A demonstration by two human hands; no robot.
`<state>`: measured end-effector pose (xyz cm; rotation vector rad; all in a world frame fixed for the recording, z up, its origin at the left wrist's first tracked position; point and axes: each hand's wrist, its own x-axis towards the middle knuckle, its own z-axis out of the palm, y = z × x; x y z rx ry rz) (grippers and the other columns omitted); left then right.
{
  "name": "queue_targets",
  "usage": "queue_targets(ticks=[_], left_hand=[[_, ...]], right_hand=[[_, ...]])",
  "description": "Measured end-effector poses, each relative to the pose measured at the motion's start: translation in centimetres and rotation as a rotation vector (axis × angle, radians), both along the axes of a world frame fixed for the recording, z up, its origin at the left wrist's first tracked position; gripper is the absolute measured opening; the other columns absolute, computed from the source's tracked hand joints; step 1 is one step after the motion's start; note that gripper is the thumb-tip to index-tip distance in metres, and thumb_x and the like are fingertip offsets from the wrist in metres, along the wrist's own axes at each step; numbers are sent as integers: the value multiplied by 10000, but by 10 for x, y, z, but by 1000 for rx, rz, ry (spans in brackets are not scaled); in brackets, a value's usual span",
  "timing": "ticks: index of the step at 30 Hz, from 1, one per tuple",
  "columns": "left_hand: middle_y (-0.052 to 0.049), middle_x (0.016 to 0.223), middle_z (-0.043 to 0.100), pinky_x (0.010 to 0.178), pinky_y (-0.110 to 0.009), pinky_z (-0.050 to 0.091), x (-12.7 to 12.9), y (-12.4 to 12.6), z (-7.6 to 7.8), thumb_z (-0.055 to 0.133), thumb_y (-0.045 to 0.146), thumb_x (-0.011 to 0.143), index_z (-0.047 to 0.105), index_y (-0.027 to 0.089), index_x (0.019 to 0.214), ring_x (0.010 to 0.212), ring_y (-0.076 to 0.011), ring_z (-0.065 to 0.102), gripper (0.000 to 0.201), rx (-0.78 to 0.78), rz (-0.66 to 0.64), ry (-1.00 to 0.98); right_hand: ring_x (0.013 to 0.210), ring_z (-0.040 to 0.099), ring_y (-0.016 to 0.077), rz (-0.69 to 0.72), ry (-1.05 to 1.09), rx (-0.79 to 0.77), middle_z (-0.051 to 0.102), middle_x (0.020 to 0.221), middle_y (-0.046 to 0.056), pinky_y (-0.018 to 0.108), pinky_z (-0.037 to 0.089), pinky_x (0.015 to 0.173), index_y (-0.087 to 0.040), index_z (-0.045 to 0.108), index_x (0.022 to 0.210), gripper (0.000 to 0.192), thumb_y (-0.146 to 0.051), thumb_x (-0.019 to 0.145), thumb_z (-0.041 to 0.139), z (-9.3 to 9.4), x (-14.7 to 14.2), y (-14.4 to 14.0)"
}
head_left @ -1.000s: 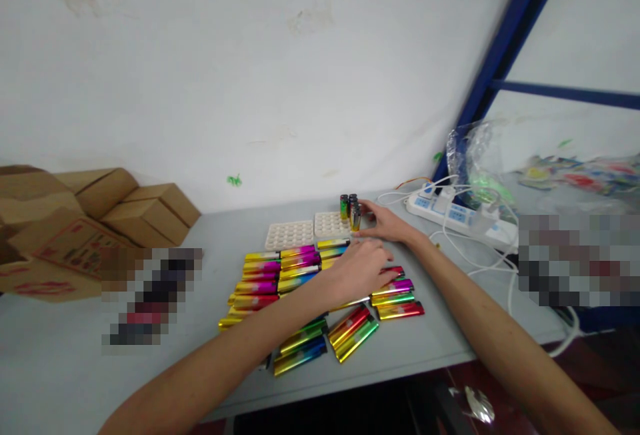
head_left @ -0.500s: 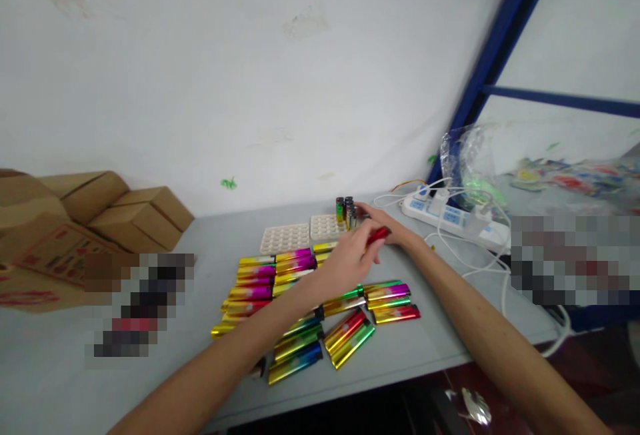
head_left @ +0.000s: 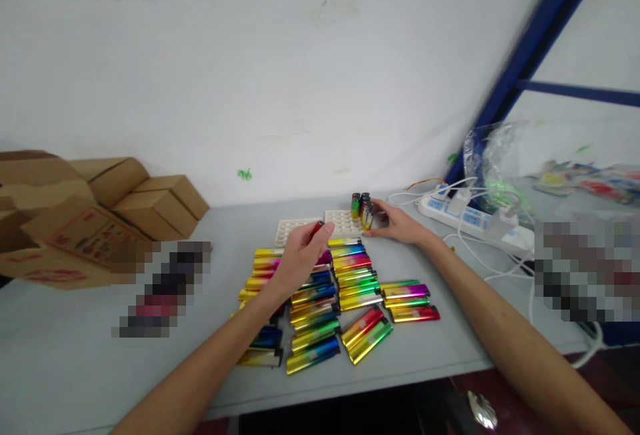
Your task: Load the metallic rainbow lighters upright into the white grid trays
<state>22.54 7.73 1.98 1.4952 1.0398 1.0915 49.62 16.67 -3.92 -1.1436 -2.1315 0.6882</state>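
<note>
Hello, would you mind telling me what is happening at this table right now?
A person is working over rows of shiny, multicoloured lighters lying flat on a grey table. The left hand holds a red lighter above them. The right hand rests beside a few lighters standing upright in a white slotted tray.

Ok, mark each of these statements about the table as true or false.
1. The left hand holds a red lighter. True.
2. The right hand rests beside the upright lighters standing in the white tray. True.
3. The cardboard boxes sit at the right of the table. False: they are at the left.
4. The flat lighters lie on the floor. False: they lie on the grey table.
5. A white power strip lies at the right. True.
</note>
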Motion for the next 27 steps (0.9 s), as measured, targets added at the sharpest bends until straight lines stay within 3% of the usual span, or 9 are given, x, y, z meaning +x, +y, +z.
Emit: queue_targets(ticks=[4, 7, 17, 27], left_hand=[[55, 543, 321, 511, -251, 247, -3, -3, 0, 511, 454, 906, 376, 190, 568, 525, -86, 314, 450, 224, 124, 244], [55, 543, 322, 534, -259, 249, -4, -6, 4, 492, 394, 902, 368, 190, 556, 535, -89, 319, 420, 285, 134, 323], [53, 560, 316, 556, -273, 233, -3, -10, 9, 450, 352, 887, 340, 195, 573, 551, -98, 318, 368, 303, 73, 413], [50, 569, 321, 546, -261, 254, -4, -5, -2, 456, 422, 914, 366, 198, 589, 554, -104, 327, 404, 235, 103, 341]], right_hand=[[1109, 626, 308, -23, -24, -6, 617, 1327, 136, 484, 514, 952, -210, 427, 1453, 868, -441, 718, 825, 0, 1, -1], [1101, 628, 311, -40, -44, -7, 616, 1328, 140, 482, 527, 933, -205, 424, 1454, 874, -452, 716, 823, 1, 1, -1], [1109, 625, 321, -53, -53, -16, 618, 1318, 152, 489, 523, 943, -197, 421, 1457, 870, -468, 727, 807, 3, 0, -4], [1067, 633, 304, -30, -37, -1, 620, 1306, 141, 487, 525, 929, -202, 435, 1448, 877, -474, 708, 820, -1, 1, 0]])
